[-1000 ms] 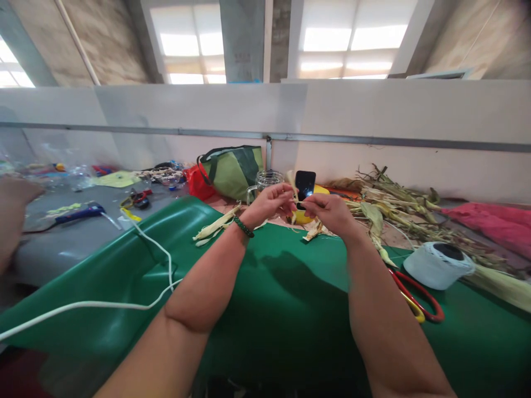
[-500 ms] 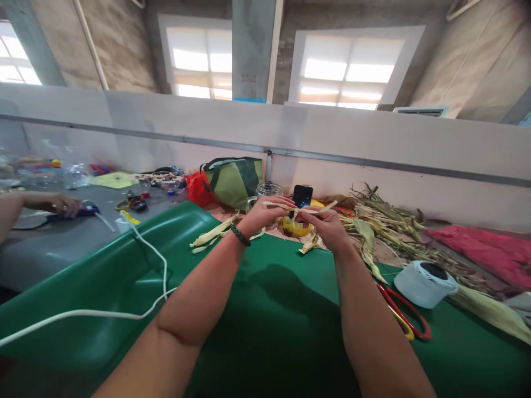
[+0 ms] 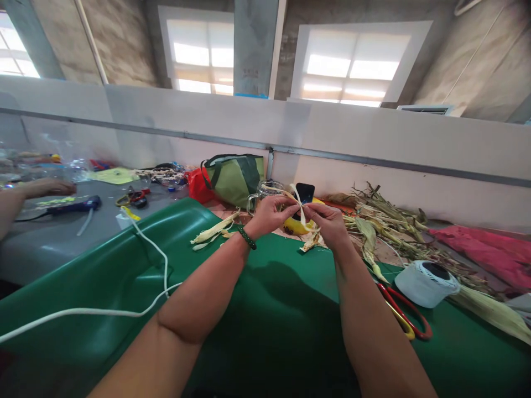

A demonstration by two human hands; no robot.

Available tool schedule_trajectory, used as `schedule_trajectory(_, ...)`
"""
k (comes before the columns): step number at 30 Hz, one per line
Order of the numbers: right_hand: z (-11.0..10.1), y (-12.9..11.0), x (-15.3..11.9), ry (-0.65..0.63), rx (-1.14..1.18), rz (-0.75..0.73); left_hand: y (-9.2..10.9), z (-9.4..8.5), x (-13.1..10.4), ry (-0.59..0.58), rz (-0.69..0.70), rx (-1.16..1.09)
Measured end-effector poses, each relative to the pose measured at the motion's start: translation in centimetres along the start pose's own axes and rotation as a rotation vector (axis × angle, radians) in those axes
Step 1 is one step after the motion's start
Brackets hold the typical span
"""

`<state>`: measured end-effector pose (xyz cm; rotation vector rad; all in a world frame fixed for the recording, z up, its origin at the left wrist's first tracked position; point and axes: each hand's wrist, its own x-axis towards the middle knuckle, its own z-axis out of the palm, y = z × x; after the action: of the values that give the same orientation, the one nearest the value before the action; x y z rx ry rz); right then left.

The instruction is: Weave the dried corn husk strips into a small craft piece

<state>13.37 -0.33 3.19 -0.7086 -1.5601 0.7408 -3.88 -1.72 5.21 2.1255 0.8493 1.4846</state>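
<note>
Pale strips of corn husk (image 3: 303, 216) cross between my two hands, above the far edge of the green mat (image 3: 286, 309). My left hand (image 3: 271, 214), with a dark beaded bracelet at the wrist, pinches the strips from the left. From the other side my right hand (image 3: 327, 221) pinches them too, its fingertips close to the left ones. One strip end curls up and another hangs down between the hands. Behind them are a glass mug (image 3: 269, 189), a dark phone (image 3: 305, 193) and a yellow object (image 3: 296, 225), partly hidden. Loose husk (image 3: 215, 229) lies to the left.
Red-and-yellow-handled scissors (image 3: 409, 312) and a thread spool (image 3: 427, 283) lie at the right, near a dried husk pile (image 3: 385, 232). A white cord (image 3: 83, 313) crosses the mat. A green bag (image 3: 236, 179) stands behind. At far left, another person's hand (image 3: 50, 188) is near a glue gun (image 3: 77, 207).
The strips have turned from lying nearly level to crossing upright between my fingertips. My hands have drawn closer together. The other person's hand has let go of the glue gun.
</note>
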Motion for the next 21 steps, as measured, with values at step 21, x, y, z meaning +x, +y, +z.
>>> schedule_trajectory(21, 0.0, 0.7, -0.1, -0.039, -0.305, -0.048, -1.5, 0.8, -0.2, -0.082, -0.126, -0.030)
